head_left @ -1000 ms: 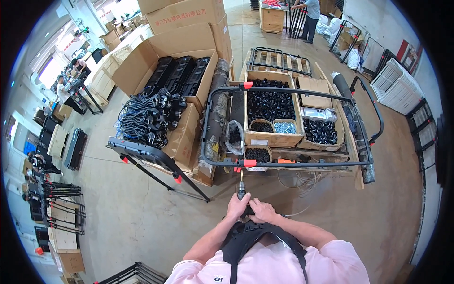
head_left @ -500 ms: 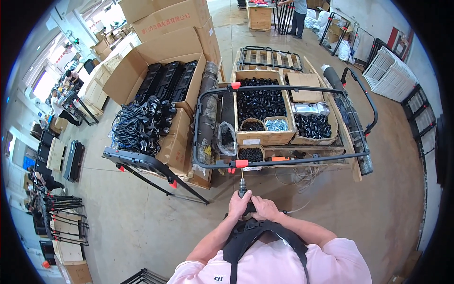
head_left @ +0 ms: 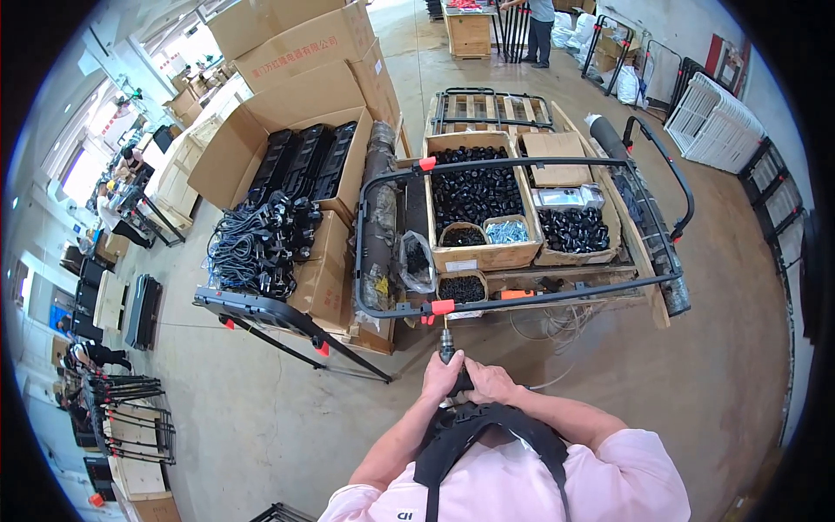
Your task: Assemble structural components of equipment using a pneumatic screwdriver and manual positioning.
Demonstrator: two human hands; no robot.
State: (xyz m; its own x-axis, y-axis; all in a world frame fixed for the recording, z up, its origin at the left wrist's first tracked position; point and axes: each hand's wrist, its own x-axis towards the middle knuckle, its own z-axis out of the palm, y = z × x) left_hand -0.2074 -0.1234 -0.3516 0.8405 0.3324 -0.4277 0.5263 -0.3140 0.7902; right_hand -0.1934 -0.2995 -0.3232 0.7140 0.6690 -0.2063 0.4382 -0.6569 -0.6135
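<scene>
Both hands are on a power drill (head_left: 446,348), whose chuck points away from me. My left hand (head_left: 442,378) wraps round the drill's body behind the chuck. Closed beside it, my right hand (head_left: 490,384) grips the drill at its dark handle. The thin bit (head_left: 446,321) reaches up to a red clip (head_left: 443,306) on the near bar of a black tubular frame (head_left: 557,295); whether it has entered the clip cannot be seen. A second red clip (head_left: 427,163) sits on the frame's far bar.
Under the frame are a wooden box of black plastic parts (head_left: 474,187), a tub of silvery screws (head_left: 506,230) and a tub of black screws (head_left: 462,288). Left stand cartons (head_left: 335,261) with bundled black cables (head_left: 261,244). A black panel with legs (head_left: 261,304) leans nearby. Other people work farther off.
The view has shifted slightly. My hands keep the same hold on the drill, and a little less of the bit shows below the red clip.
</scene>
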